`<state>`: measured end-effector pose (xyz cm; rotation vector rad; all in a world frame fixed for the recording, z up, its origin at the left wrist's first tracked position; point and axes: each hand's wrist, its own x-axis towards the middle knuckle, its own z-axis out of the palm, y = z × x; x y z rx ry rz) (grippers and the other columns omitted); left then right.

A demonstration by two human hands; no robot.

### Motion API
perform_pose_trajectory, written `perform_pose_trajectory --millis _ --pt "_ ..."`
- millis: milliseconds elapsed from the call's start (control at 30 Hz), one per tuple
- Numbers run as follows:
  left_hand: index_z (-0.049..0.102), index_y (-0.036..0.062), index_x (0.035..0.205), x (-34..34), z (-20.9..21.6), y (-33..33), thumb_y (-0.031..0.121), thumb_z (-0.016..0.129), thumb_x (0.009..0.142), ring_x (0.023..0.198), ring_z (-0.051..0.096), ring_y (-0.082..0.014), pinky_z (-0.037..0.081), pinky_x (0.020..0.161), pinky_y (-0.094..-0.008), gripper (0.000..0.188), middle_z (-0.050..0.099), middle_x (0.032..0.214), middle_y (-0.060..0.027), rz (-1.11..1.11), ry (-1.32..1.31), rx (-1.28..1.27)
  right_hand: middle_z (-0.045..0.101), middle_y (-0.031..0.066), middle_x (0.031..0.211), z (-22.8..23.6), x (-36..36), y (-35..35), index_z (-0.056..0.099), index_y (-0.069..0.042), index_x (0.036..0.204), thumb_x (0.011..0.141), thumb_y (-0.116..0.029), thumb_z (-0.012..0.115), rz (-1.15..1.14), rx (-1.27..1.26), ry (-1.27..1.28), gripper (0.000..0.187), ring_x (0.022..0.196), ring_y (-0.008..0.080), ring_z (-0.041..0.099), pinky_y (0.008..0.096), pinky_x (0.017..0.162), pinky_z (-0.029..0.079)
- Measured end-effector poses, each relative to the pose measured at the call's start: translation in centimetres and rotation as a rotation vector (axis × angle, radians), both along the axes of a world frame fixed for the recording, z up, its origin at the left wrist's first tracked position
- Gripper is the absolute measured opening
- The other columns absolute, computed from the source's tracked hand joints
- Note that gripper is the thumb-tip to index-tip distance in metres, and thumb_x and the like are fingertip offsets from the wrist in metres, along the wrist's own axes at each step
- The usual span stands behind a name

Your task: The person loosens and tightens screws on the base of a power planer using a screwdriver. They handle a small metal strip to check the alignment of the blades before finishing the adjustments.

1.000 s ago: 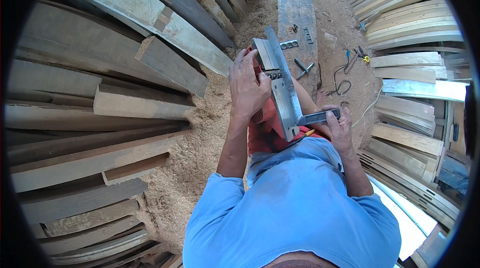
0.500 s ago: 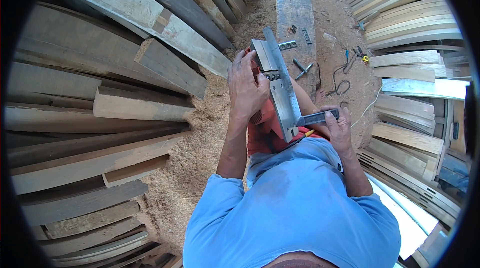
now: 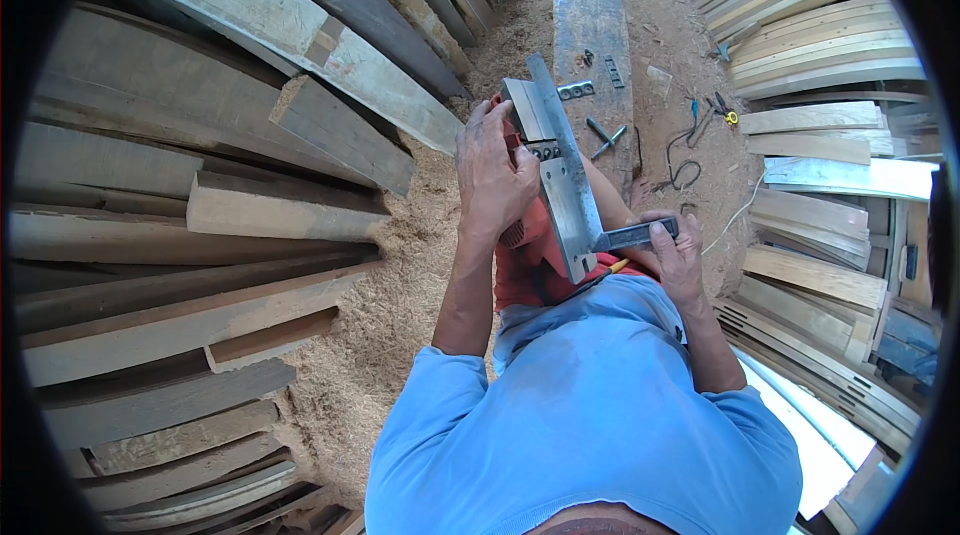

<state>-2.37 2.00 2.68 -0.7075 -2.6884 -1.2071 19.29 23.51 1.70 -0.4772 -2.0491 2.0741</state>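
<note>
A red power planer [image 3: 568, 218] rests tilted on my lap with its metal sole facing right and upward. My left hand [image 3: 492, 170] is closed around its front end, thumb near the cutter slot. Across the sole stands the long steel blade of a try square [image 3: 562, 120]. My right hand [image 3: 680, 260] pinches the dark stock of that square at its near end. The blade lies along the planer's sole. My left palm hides part of the red body.
A long board [image 3: 590, 10] on the sawdust floor ahead carries small metal parts [image 3: 576, 90] and crossed metal tools [image 3: 605, 137]. Right of it lie a cord [image 3: 684, 173] and yellow-handled pliers [image 3: 730, 117]. Lumber stacks [image 3: 290, 210] line the left, with planks [image 3: 815, 45] on the right.
</note>
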Motion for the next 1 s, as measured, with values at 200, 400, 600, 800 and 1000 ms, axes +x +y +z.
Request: perform_pose_trajectory --millis 200,400,600,800,1000 --pt "0.054 0.0001 0.145 -0.03 0.10 0.03 0.011 0.060 0.087 0.145 0.045 -0.0442 0.034 0.123 -0.0527 0.059 0.053 0.149 -0.0283 -0.003 -0.007 0.003 0.077 0.0150 0.111 0.10 -0.09 0.02 0.064 0.005 0.120 0.111 -0.016 0.055 0.008 0.015 0.005 0.024 0.099 0.0169 0.075 0.0325 0.088 0.065" --pt "0.053 -0.0001 0.146 -0.06 0.04 -0.04 0.011 0.061 0.087 0.145 0.045 -0.0443 0.034 0.124 -0.0526 0.060 0.053 0.150 -0.0282 -0.011 -0.011 0.009 0.077 0.0145 0.109 0.41 -0.12 0.11 0.065 0.005 0.119 0.111 -0.016 0.056 0.017 0.041 -0.012 0.024 0.098 0.0166 0.075 0.0323 0.087 0.065" --pt "0.052 -0.0001 0.147 -0.14 -0.30 -0.15 0.010 0.061 0.087 0.145 0.045 -0.0441 0.033 0.124 -0.0525 0.061 0.052 0.150 -0.0275 -0.014 -0.017 0.005 0.077 0.0135 0.110 0.31 -0.15 -0.02 0.065 0.004 0.120 0.111 -0.018 0.057 0.009 0.002 0.003 0.025 0.098 0.0163 0.074 0.0332 0.087 0.065" --pt "0.052 -0.0005 0.147 -0.05 -0.24 -0.16 0.011 0.061 0.088 0.145 0.045 -0.0442 0.033 0.124 -0.0524 0.061 0.052 0.150 -0.0276 -0.009 -0.017 0.005 0.077 0.0129 0.111 0.21 -0.13 -0.12 0.065 0.003 0.120 0.111 -0.018 0.057 0.001 -0.011 0.015 0.025 0.096 0.0155 0.074 0.0327 0.087 0.065" --pt "0.052 -0.0006 0.146 -0.04 -0.23 -0.33 0.011 0.061 0.087 0.145 0.045 -0.0441 0.033 0.124 -0.0531 0.061 0.052 0.150 -0.0286 0.000 -0.012 0.016 0.077 0.0135 0.111 0.54 -0.16 -0.12 0.065 0.004 0.120 0.111 -0.017 0.057 0.012 0.013 0.014 0.024 0.096 0.0147 0.074 0.0314 0.087 0.065"
